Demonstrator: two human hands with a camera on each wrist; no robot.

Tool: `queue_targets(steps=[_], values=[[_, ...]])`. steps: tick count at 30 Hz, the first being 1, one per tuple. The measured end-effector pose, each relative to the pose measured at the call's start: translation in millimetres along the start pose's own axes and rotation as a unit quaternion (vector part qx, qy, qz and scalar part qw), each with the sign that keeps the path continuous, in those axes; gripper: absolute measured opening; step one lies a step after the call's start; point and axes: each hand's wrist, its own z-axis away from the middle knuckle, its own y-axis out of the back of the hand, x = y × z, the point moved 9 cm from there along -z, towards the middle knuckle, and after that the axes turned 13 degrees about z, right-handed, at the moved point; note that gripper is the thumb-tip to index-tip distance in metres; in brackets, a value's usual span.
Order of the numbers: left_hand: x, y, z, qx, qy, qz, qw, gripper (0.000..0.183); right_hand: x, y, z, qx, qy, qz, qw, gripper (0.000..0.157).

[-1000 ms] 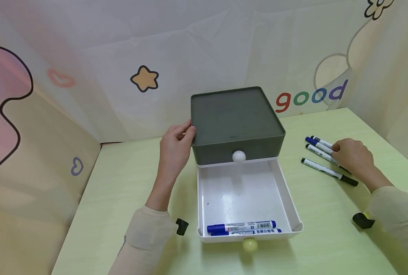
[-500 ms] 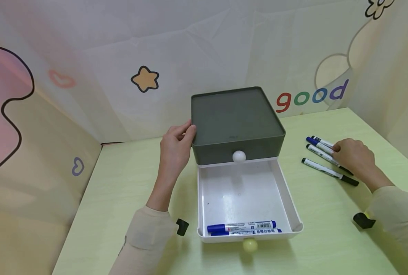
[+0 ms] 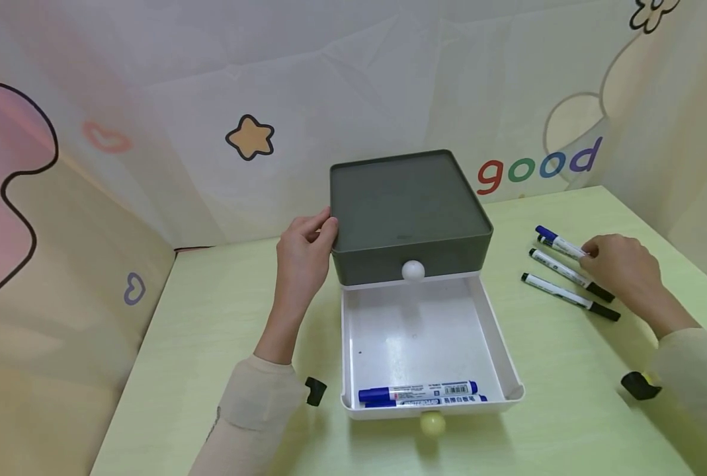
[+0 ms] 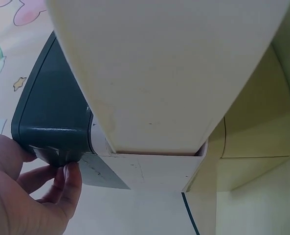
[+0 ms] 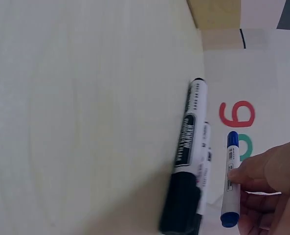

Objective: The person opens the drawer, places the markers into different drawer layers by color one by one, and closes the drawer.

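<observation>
At the left side wall of a dark grey two-drawer desk organizer [image 3: 409,198], my left hand [image 3: 304,258] rests its thumb and fingers near the top edge. Its lower white drawer [image 3: 415,330] is pulled out and holds two blue whiteboard markers [image 3: 418,392] along the front. My right hand [image 3: 621,268] pinches a blue-capped whiteboard marker [image 5: 229,203] between thumb and fingers, off the table in the right wrist view. Just under it in the head view lies a black marker [image 3: 541,240], mostly hidden. Two more black markers [image 3: 561,266] lie nearer to me, side by side.
A white knob [image 3: 413,270] fronts the closed upper drawer and a yellow knob [image 3: 433,424] the lower one. Pale green tabletop [image 3: 228,317] surrounds the organizer. Printed cloth [image 3: 305,86] hangs behind and at both sides.
My right hand has shifted slightly to the right and away from me, raising the blue marker off its neighbours. The left hand and the organizer stay where they were.
</observation>
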Motion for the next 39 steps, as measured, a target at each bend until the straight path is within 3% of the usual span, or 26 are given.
queue_targets(steps=[15, 28, 33, 39], values=[[-1.9, -0.1, -1.8, 0.001, 0.000, -0.006, 1.0000, 0.036, -42, 60.0, 28, 0.037, 0.048, -0.036, 0.998, 0.026], [-2.4, 0.7, -2.3, 0.004, 0.000, 0.005, 1.0000, 0.035, -76, 104.9, 61, 0.054, 0.054, -0.061, 0.995, 0.024], [-3.1, 0.1, -1.9, 0.002, 0.004, 0.008, 1.0000, 0.035, -91, 119.4, 76, 0.075, 0.060, -0.072, 0.993, 0.018], [-3.2, 0.3, -1.0, 0.001, 0.002, 0.009, 1.0000, 0.035, -114, 138.1, 91, 0.114, 0.095, -0.082, 0.985, 0.013]])
